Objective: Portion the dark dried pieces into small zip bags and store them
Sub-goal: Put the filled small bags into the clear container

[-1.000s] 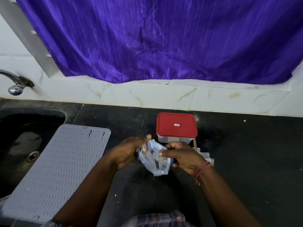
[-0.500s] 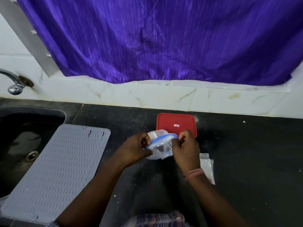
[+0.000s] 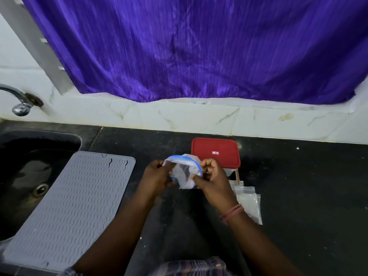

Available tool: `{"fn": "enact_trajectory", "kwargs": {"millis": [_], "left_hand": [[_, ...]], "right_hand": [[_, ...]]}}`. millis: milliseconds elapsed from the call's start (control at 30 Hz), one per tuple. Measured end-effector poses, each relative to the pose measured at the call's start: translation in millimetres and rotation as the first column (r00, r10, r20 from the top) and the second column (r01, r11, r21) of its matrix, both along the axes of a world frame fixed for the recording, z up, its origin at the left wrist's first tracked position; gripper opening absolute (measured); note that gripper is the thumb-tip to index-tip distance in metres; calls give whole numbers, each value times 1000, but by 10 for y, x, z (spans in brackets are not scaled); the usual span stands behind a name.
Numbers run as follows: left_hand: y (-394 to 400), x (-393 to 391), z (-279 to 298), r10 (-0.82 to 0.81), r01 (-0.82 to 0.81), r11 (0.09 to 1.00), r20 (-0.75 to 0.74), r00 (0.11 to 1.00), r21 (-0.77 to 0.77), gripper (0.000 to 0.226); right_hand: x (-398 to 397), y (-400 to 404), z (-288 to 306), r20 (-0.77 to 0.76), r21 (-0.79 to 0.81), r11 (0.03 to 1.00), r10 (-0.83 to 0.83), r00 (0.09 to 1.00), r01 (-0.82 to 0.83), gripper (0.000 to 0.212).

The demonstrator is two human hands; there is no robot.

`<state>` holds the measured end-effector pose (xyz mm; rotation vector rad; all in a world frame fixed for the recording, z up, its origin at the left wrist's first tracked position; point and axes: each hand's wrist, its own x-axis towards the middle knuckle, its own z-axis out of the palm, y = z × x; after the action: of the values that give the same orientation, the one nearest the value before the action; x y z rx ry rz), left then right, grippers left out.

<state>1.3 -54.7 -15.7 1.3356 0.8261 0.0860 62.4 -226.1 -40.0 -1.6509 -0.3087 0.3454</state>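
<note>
At frame centre, a small zip bag (image 3: 186, 172) with a blue seal is held above the black worktop (image 3: 298, 186), its mouth spread. The left hand (image 3: 157, 177) and right hand (image 3: 214, 177) pinch opposite rims. A red-lidded container (image 3: 216, 153) sits just behind, spare bags (image 3: 248, 202) lower right, a grey mat (image 3: 69, 206) left.

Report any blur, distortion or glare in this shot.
Head view: the curtain is streaked with motion blur; wide-angle bending curves the counter edge and window frame; soft glare on the tap; the bag between both hands is fairly sharp.
</note>
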Motion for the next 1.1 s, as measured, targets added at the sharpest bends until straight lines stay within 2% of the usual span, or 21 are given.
{"fn": "enact_trajectory", "kwargs": {"millis": [33,67,100,167,233,300,333,400,433,467,567,667,700,800,833,900,1000,1067,1100], "left_hand": [[-12,-21,20,-60,70,983,63,996,-172,25],[-28,-41,37,-130,152,961,111,985,-231,28],[-49,-59,34,-180,205,956,132,975,-209,29],[-95,-66,20,-161,171,981,97,982,-96,24],[-110,-55,3,-38,38,999,39,999,-2,16],[-105,-36,-45,70,-66,982,-15,997,176,16],[-108,-30,-50,91,-74,948,-39,995,309,13],[-138,-31,-5,101,-31,816,-89,991,577,9],[-149,-25,14,100,-14,756,-95,990,654,11],[-144,-8,31,90,-3,742,-95,991,671,14],[-83,66,26,-7,50,846,-82,997,530,22],[-65,38,18,-125,168,866,-121,985,471,12],[-64,23,20,-165,198,884,-113,980,424,11],[-39,-22,-13,-222,222,962,-19,975,161,14],[-18,-34,-22,-215,211,963,8,977,166,12],[47,-48,-58,-203,182,913,20,979,366,5],[81,-21,-70,-118,69,760,33,992,646,17],[58,-17,-43,-76,2,713,75,994,701,14],[48,-10,-33,-47,-29,748,97,994,663,15]], "right_hand": [[24,-11,0,-8,-6,998,-69,998,69,31],[47,-24,-8,-30,1,993,-121,992,121,29],[58,-41,-12,-54,14,988,-155,986,156,29],[73,-70,0,-92,26,977,-210,973,213,28],[82,-100,-13,-129,22,953,-298,946,303,26],[76,-112,-22,-146,9,926,-372,917,377,25],[64,-99,-21,-137,-16,923,-384,913,385,26],[39,-57,-74,-109,-80,930,-366,924,359,29],[19,-38,-74,-89,-111,937,-340,936,330,29],[11,-28,-84,-52,-147,945,-304,951,293,28],[25,-67,-117,76,-257,948,-172,982,186,21],[16,-87,-49,17,-243,970,-28,999,32,20],[27,-104,-39,33,-248,969,2,999,6,19],[107,-189,-8,126,-285,958,22,992,15,13],[138,-223,-5,158,-285,958,26,987,20,16],[184,-276,2,133,-226,974,-1,991,31,24],[183,-286,47,28,-106,987,-121,992,123,27],[158,-277,49,100,-122,978,-158,982,169,24],[138,-271,55,145,-131,978,-141,979,160,25]]}}
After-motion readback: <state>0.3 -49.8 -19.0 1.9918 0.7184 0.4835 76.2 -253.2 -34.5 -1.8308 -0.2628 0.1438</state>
